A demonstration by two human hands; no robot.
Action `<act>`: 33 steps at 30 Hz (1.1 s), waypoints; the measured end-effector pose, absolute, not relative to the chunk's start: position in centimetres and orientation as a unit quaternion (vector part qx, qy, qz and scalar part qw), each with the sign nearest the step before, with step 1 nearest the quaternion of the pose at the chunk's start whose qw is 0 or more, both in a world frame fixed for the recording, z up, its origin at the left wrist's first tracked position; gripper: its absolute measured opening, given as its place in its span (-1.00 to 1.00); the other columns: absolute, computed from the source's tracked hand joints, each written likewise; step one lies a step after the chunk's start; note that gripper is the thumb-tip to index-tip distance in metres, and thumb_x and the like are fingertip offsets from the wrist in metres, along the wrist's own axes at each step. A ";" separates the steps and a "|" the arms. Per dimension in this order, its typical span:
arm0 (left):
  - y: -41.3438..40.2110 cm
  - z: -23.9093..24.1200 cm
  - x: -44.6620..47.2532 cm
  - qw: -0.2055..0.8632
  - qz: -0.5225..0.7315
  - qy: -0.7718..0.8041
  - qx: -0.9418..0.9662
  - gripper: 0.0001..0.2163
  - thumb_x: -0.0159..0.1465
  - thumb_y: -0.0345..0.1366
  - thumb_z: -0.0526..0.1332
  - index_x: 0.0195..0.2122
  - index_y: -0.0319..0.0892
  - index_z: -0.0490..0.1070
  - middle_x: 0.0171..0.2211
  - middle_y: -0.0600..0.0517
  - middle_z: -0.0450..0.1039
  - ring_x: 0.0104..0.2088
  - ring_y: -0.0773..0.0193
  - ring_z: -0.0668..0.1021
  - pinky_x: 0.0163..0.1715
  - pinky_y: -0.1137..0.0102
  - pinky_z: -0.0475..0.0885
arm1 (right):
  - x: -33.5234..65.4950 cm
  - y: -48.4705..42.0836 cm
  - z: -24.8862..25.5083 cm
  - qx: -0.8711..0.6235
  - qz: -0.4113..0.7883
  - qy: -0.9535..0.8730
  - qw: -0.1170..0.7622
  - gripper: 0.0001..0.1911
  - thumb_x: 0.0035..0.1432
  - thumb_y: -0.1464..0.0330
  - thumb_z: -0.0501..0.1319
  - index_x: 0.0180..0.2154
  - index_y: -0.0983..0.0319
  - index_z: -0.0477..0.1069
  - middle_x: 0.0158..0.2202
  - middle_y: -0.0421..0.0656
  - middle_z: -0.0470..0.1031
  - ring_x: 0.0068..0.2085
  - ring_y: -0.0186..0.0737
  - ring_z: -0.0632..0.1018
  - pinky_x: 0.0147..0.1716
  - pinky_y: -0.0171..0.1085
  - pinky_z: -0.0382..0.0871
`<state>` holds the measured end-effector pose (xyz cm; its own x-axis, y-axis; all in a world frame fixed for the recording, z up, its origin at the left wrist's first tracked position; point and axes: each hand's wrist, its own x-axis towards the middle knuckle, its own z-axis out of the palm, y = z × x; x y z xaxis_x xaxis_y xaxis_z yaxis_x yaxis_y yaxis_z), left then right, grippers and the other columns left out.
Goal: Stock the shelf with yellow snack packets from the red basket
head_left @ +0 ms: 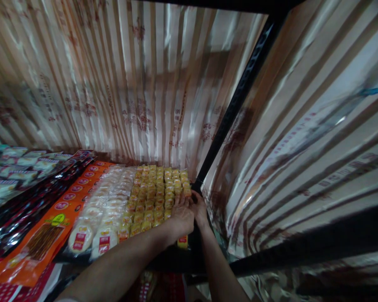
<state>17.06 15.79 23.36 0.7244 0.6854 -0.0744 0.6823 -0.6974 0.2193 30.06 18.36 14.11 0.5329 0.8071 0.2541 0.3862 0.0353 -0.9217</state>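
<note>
Lying under the left hand [183, 219], beside the right hand [199, 208] — yellow packets [150, 193], hands' grip unclear

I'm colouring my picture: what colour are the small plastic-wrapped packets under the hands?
The small plastic-wrapped packets are mostly yellow, seen in the head view.

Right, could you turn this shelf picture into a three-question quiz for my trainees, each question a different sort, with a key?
1. True or false: the left hand and right hand are at the left-hand edge of the yellow packets.
2. Which goods lie directly beside the yellow packets? A) orange packets B) round white packets C) dark shiny packets
3. What colour is the slanted post beyond the hands?

Key: 1. False, the right-hand edge. 2. B. 3. Black.
</note>
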 end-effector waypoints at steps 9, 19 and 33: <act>15.8 23.7 16.9 0.132 -0.012 0.371 0.919 -0.39 0.13 -0.33 0.08 0.19 -0.56 0.12 0.26 -0.34 -0.02 0.29 -0.10 -0.04 0.24 0.01 -0.18 | 29.2 18.3 13.5 -0.690 0.168 -0.445 0.546 -0.56 -0.05 0.25 0.13 -0.10 0.26 0.43 -0.19 -0.07 0.54 -0.21 -0.16 0.55 -0.15 -0.18 0.41; 15.0 24.7 17.1 0.106 -0.013 0.366 0.924 -0.43 0.16 -0.32 0.06 0.18 -0.55 0.13 0.26 -0.31 0.00 0.30 -0.03 -0.06 0.25 0.08 -0.19 | 29.5 17.6 14.3 -0.683 0.182 -0.436 0.557 -0.54 -0.02 0.24 0.11 -0.06 0.23 0.44 -0.14 -0.07 0.55 -0.13 -0.14 0.54 -0.11 -0.19 0.40; 8.8 24.8 12.7 0.083 0.114 0.250 0.958 -0.67 0.23 -0.41 0.04 -0.04 -0.42 0.41 0.01 -0.22 0.40 0.13 0.09 0.31 0.19 0.28 0.10 | 26.6 9.3 16.0 -0.722 0.163 -0.388 0.549 -0.47 0.03 0.20 0.04 0.00 0.33 0.33 -0.01 0.06 0.44 -0.03 -0.12 0.47 0.02 -0.11 0.28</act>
